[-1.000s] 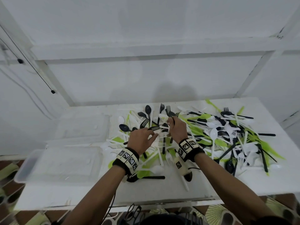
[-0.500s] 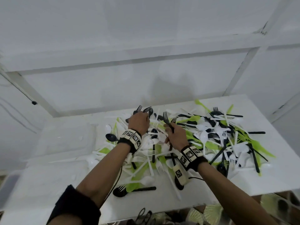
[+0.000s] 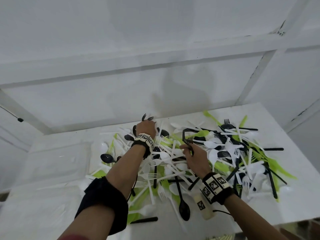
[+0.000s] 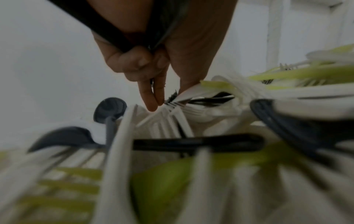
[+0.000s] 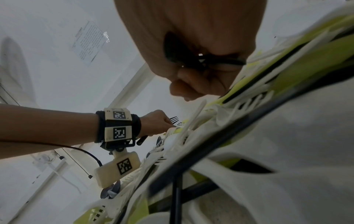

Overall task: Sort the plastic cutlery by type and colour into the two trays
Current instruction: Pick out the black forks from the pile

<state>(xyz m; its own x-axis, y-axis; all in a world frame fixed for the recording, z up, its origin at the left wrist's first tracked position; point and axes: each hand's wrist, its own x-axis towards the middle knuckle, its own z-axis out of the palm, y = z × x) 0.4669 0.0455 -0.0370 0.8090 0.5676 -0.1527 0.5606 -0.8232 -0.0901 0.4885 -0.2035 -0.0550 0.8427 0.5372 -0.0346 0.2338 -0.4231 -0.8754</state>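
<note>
You have two hands (image 3: 146, 128) (image 3: 195, 159) working, two clear trays (image 3: 57, 163) at left, and cutlery (image 3: 230, 149) perhaps past a hundred.

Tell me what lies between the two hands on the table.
Head view: between left hand and right hand lie tangled white forks, green pieces and a black spoon.

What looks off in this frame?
The black fork in the right hand is bowed sharply, apparently snagged in the pile. The left hand holds black forks. Nothing looks broken.
</note>
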